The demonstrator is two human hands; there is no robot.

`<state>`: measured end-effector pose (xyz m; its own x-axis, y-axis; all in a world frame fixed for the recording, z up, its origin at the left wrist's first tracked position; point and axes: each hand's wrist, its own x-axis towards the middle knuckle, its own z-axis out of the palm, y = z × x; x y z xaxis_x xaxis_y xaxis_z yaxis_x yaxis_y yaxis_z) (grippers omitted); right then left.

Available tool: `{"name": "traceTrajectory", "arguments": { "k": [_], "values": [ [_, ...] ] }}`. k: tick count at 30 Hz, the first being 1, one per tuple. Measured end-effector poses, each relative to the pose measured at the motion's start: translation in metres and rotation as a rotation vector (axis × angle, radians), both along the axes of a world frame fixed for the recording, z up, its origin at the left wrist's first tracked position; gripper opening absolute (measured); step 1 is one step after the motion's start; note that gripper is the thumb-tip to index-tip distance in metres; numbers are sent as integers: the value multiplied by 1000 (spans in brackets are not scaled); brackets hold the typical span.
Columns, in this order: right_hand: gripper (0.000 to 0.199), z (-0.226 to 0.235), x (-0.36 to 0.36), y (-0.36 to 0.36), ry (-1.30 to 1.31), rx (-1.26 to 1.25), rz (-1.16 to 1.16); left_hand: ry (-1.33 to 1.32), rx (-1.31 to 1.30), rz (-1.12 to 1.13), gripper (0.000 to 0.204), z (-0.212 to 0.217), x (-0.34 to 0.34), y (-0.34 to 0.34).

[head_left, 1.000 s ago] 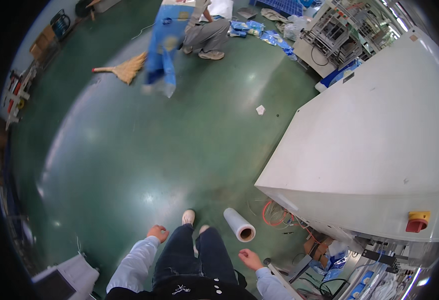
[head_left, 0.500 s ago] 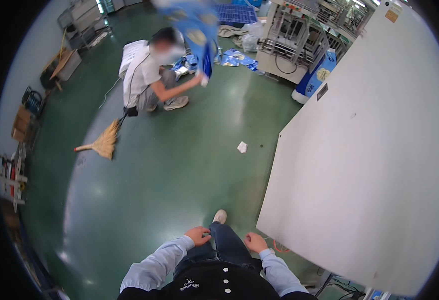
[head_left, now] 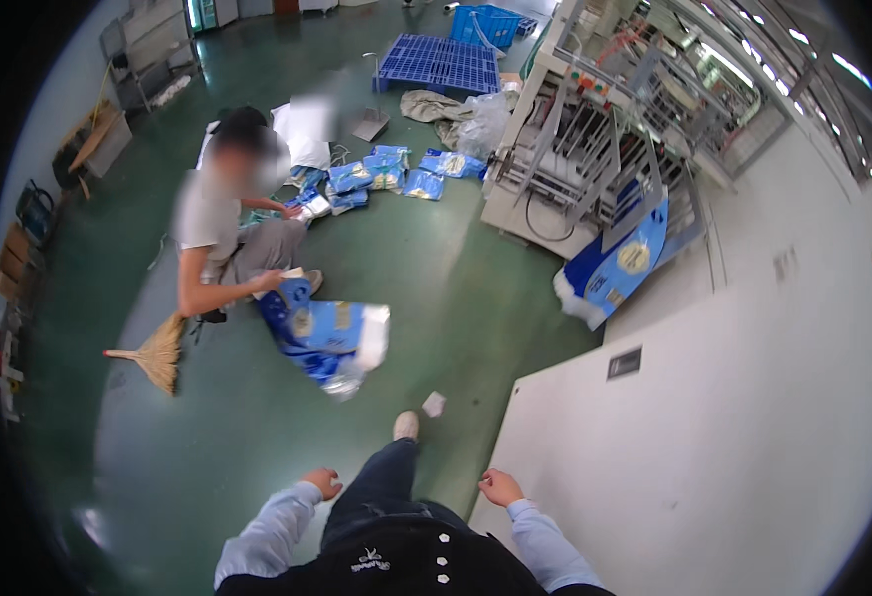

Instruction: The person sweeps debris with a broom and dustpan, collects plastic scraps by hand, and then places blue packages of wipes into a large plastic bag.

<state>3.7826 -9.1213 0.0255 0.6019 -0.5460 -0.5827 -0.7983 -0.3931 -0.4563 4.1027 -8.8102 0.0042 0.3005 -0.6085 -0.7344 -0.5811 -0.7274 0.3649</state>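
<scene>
My left hand [head_left: 323,483] hangs beside my left thigh, its fingers loosely bent and apart, holding nothing. On the other side, my right hand [head_left: 500,488] is also empty, its fingers half curled, close to the lower edge of a large white panel [head_left: 714,407]. Neither hand visibly grips anything. Between them, one of my shoes [head_left: 406,426] is on the green floor, beside a small crumpled white scrap [head_left: 434,404]. To the left ahead, a crouching person [head_left: 219,214] holds a blue printed plastic bag [head_left: 326,333] with a white end, spread over the floor.
Several folded blue packages [head_left: 371,174] lie beyond the person. A straw broom [head_left: 160,353] rests behind them. Farther off are a blue pallet [head_left: 439,63], a blue crate [head_left: 482,25] and clear plastic [head_left: 480,124]. A machine frame [head_left: 575,149] with a hanging blue bag [head_left: 620,253] stands ahead right.
My view has moved forward; the scrap, machine and panel are nearer. The person's blue bag has come down from raised to floor level. My hands have moved farther apart.
</scene>
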Motion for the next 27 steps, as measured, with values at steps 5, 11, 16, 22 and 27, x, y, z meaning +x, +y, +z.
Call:
{"name": "traceTrajectory", "arguments": {
  "k": [5,11,16,22,27],
  "values": [
    [34,10,48,-125,15,24,-155,-30,-167,-131,43,63,84,-221],
    [35,-4,142,-284,114,35,-149,-32,-364,-211,40,93,173,-465],
    [36,-23,275,-438,107,-54,-13,-33,-372,-175,38,84,229,-603],
    [32,19,539,-560,-346,92,44,61,-369,9,38,77,301,-686],
    [35,-6,730,-648,-348,188,63,143,-266,172,40,32,400,-749]
  ]
}}
